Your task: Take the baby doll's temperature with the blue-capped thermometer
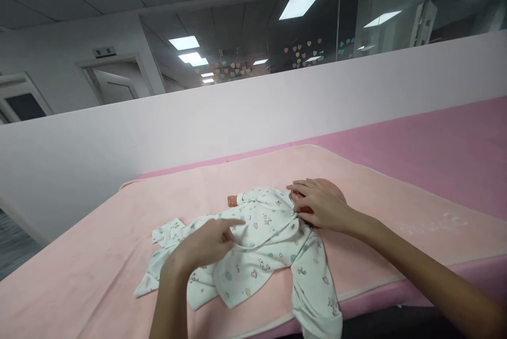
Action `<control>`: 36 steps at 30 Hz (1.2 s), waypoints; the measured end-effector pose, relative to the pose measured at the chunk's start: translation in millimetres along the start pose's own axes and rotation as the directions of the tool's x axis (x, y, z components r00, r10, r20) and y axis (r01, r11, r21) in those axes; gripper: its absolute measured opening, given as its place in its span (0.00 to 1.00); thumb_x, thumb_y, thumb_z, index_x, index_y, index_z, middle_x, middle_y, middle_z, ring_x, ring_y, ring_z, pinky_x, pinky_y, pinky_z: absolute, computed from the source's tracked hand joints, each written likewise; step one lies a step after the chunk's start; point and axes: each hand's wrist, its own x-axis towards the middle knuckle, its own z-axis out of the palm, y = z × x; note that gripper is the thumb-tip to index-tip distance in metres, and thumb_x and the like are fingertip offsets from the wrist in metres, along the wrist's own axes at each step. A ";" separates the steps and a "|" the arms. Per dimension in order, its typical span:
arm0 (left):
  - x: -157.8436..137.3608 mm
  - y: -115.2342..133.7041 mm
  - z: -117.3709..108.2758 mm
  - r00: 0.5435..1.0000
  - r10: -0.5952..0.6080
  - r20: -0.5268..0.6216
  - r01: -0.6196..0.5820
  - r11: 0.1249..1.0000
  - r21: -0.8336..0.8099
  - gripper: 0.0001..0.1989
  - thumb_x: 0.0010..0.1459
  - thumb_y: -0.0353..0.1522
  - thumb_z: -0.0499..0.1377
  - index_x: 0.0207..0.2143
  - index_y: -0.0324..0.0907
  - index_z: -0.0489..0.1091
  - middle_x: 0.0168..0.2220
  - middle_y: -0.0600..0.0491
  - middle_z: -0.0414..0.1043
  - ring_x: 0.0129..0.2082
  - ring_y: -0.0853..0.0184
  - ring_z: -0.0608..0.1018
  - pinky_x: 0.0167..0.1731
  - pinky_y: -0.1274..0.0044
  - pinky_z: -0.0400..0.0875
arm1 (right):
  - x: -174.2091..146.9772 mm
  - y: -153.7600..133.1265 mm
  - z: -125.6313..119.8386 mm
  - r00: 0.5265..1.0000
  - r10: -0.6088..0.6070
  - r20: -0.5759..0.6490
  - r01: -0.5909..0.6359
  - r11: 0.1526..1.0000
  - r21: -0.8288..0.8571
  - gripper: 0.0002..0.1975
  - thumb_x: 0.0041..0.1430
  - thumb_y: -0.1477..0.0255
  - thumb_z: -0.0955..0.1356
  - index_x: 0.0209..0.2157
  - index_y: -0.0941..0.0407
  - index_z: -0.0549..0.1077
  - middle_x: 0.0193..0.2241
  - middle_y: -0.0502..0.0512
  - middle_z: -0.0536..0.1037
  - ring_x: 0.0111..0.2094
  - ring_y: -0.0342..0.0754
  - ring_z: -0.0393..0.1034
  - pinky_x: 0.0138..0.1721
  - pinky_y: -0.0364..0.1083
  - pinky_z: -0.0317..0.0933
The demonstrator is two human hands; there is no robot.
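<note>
A baby doll lies on its back, its bare head (332, 189) to the right and one small doll hand (232, 201) poking out of a far sleeve. It wears a white wrap-style baby top (263, 223) printed with small hearts and animals. My right hand (320, 208) rests at the doll's neck and collar, fingers apart, covering its face. Over the middle of the top is my left hand (206, 242), index finger stretched out and thumb apart from it; its other fingers are partly hidden. The near sleeve (317, 286) hangs toward the front edge.
Under the doll is a pale pink blanket (99, 254) spread on a darker pink mat (428, 143). A low white wall (222, 117) runs behind. Beyond it are a glass partition with heart stickers (303, 54) and a doorway (116, 83).
</note>
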 end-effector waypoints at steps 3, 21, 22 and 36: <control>36.5 17.7 -9.7 0.995 0.092 0.039 -0.090 0.994 -0.055 0.21 0.46 0.32 0.58 0.46 0.45 0.69 0.32 0.51 0.75 0.32 0.62 0.75 0.29 0.78 0.66 | 0.2 11.4 -8.7 0.989 0.146 -0.026 -0.139 0.974 0.179 0.09 0.53 0.68 0.63 0.30 0.51 0.76 0.48 0.52 0.70 0.51 0.52 0.61 0.50 0.52 0.55; 155.5 -46.9 51.7 0.925 -0.213 -0.315 0.328 0.865 0.379 0.26 0.55 0.47 0.42 0.29 0.40 0.72 0.37 0.41 0.74 0.40 0.55 0.73 0.38 0.71 0.62 | -9.4 81.8 20.5 0.744 0.460 0.484 -0.422 -0.237 0.875 0.21 0.55 0.57 0.60 0.37 0.60 0.72 0.36 0.60 0.78 0.41 0.53 0.71 0.45 0.49 0.63; 154.4 -46.7 51.6 0.925 -0.219 -0.312 0.332 0.863 0.381 0.26 0.55 0.48 0.41 0.29 0.40 0.71 0.37 0.41 0.74 0.40 0.54 0.73 0.38 0.71 0.62 | -9.9 76.4 20.8 0.738 0.457 0.497 -0.414 -0.275 0.867 0.22 0.55 0.56 0.59 0.38 0.60 0.71 0.38 0.60 0.77 0.41 0.53 0.71 0.45 0.50 0.63; 139.8 -41.6 53.9 0.907 -0.289 -0.305 0.396 0.832 0.389 0.30 0.54 0.52 0.39 0.35 0.40 0.70 0.42 0.40 0.72 0.43 0.52 0.72 0.41 0.68 0.63 | -19.6 93.8 46.2 0.718 0.427 0.549 -0.365 -0.440 0.820 0.27 0.52 0.53 0.58 0.42 0.58 0.71 0.41 0.61 0.76 0.41 0.57 0.71 0.43 0.55 0.63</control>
